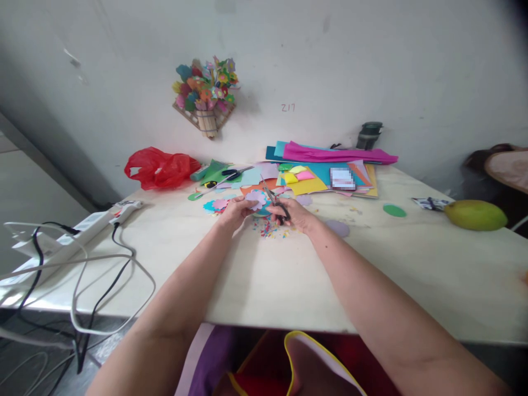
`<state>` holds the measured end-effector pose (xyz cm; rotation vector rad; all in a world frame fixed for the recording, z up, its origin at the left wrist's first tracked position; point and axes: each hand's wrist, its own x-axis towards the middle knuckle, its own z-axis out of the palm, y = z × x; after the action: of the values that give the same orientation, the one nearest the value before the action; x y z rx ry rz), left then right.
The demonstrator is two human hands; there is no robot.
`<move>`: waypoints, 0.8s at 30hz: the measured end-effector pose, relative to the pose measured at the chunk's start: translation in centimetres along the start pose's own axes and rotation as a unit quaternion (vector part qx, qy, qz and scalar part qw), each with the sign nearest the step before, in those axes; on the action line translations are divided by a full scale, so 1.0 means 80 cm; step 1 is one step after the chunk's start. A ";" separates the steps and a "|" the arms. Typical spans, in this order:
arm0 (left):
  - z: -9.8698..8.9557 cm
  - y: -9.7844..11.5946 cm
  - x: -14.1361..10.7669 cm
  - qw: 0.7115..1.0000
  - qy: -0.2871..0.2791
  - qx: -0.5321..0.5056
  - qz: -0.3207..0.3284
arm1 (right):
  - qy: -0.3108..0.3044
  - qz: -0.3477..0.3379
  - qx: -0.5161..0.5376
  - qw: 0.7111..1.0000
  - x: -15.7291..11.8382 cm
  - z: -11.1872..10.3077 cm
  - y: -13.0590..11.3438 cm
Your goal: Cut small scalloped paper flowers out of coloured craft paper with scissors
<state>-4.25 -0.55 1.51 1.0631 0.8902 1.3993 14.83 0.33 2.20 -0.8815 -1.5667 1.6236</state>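
My left hand pinches a lilac scalloped paper piece over the middle of the table. In my right hand are black-handled scissors, their blades pointing up and away beside the lilac paper. A blue round piece lies under or behind the lilac one, partly hidden by the fingers. Small colourful paper scraps are scattered just below both hands. Left of my left hand lie blue and pink scalloped paper pieces. A lilac paper circle rests to the right of my right wrist.
Coloured sheets and small bright packets lie behind the hands. A red bag and dark scissors are at back left. Power strips and cables line the left edge. A green mango-like fruit sits right.
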 end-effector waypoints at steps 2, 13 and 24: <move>0.000 -0.001 0.001 1.000 0.007 -0.012 -0.003 | -0.021 0.002 -0.011 1.000 0.000 -0.001 0.001; -0.002 -0.004 0.004 0.998 0.017 -0.058 0.001 | -0.079 -0.022 -0.090 0.993 -0.001 -0.007 0.000; 0.001 -0.004 0.003 0.997 0.029 -0.068 0.001 | -0.066 -0.016 -0.118 0.991 -0.001 -0.004 -0.001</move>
<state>-4.10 -0.28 1.29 0.9240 0.8233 1.4772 15.10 0.44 2.28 -0.8809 -1.8855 1.5210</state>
